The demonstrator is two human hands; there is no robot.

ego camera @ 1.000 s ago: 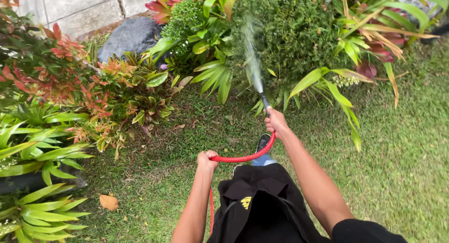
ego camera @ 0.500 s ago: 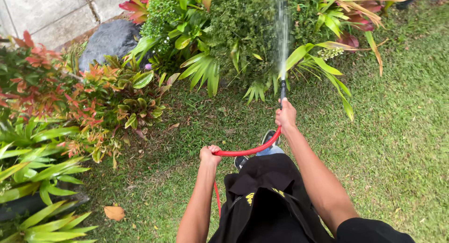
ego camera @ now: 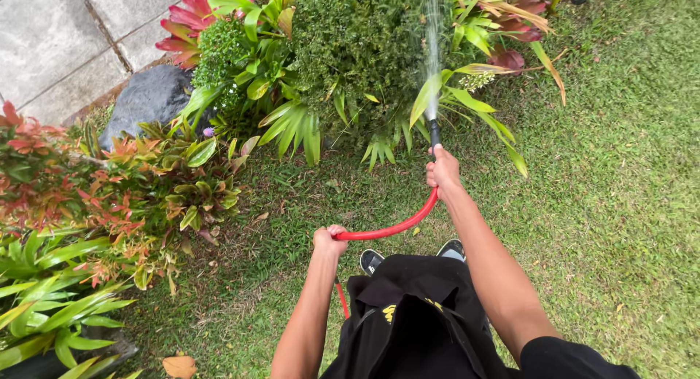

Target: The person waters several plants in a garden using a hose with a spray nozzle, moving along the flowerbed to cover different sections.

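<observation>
Lawn fills the right and lower frame. Planting bed along the top and left: dense dark green shrub at top centre, broad-leaf green plants around it, red-orange foliage at left. Pale paved slabs in the top-left corner, dark grey rock just beside them at the bed edge. Person's black clothing at bottom centre, two shoes on the grass just above it.

Red hose curves between both hands, then drops down past the left forearm. Right hand out front, fingers closed around the hose end just behind the black nozzle. Nozzle points up-frame at the shrub; water spray runs from its tip into the leaves. Left hand lower and nearer the body, fingers clenched on the hose. Hands well apart. Dry brown leaf on the grass at bottom left.
</observation>
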